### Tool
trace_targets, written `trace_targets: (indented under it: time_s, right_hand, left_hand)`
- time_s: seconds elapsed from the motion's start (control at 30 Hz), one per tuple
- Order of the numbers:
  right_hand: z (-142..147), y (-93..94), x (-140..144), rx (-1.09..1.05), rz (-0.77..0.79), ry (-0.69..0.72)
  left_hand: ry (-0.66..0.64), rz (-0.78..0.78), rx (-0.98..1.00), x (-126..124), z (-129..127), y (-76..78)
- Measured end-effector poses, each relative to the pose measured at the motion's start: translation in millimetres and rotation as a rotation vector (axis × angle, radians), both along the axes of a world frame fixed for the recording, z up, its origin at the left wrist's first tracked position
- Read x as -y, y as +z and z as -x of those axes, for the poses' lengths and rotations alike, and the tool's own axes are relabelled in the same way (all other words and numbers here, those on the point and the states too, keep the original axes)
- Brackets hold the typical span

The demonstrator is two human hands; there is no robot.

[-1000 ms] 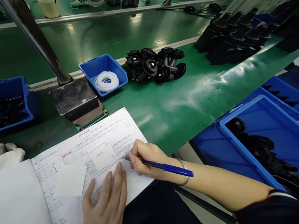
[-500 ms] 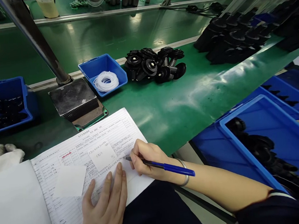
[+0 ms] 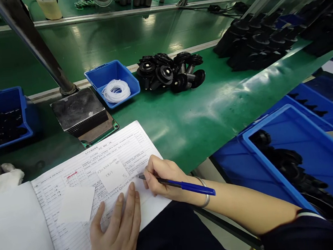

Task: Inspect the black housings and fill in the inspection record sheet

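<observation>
Right hand [image 3: 159, 176] is gripping a blue pen [image 3: 179, 184], fingers [image 3: 147, 176] clenched around it near the tip, and the tip is touching the form [image 3: 100, 173] at its right side. The pen's back end is lying over the wrist, just by a bracelet [image 3: 205, 193]. Left hand [image 3: 117, 234] is lying flat on the form, fingers [image 3: 131, 200] released and spread, holding nothing, fingertips sitting just beside the pen tip. The form is lying on the near edge of the green table [image 3: 189, 119], partly over the person's dark lap. Two small white notes are sitting on the form: one [image 3: 112, 175] with handwriting just left of the pen tip, one blank [image 3: 77, 204] further left. A blank white sheet [image 3: 15, 231] is lying at the form's left. A white glove [image 3: 0, 178] is resting at the far left edge. Behind the form a metal block [image 3: 79, 111] is standing with a slanted pole [image 3: 31, 43] rising from it. A small blue bin [image 3: 112, 73] is holding white rings [image 3: 116, 91]. A pile of black parts [image 3: 169, 72] is lying just right of it. Another blue bin [image 3: 2, 116] at left is holding dark parts. Big blue crates [image 3: 302, 140] are standing at right, below the table edge.
</observation>
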State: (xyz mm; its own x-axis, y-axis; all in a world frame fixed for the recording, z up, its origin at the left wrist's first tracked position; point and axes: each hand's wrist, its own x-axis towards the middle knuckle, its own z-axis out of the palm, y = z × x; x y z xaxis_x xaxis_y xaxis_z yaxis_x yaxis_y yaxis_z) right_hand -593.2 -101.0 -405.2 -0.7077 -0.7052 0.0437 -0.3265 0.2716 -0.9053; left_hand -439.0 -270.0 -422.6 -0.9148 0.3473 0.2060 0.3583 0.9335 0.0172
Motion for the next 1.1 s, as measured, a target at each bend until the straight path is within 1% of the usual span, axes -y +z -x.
trace_targets:
  time_s: [0.17,0.37,0.5,0.73,0.97,1.1]
  right_hand:
    - [0.1,-1.1,0.6,0.020,-0.014,0.017]
    - [-0.2,-1.7,0.2,-0.017,-0.010,-0.003]
    - [0.3,-0.7,0.3,-0.034,-0.020,0.020]
    - [0.1,-1.3,0.2,-0.044,-0.043,0.013]
    - [0.1,0.4,-0.1,-0.008,-0.052,0.008]
    - [0.1,-1.4,-0.6,-0.003,0.001,0.002]
  left_hand:
    - [-0.007,0.000,-0.005,-0.9,1.4,-0.9]
    - [-0.007,0.001,-0.009,-0.7,2.2,-1.3]
    - [-0.007,-0.010,0.001,0.4,1.4,0.0]
    - [-0.016,-0.008,0.000,0.5,0.7,-1.4]
    - [-0.002,-0.023,0.007,0.0,0.7,-0.8]
    - [-0.004,-0.015,0.015,-0.4,1.8,0.6]
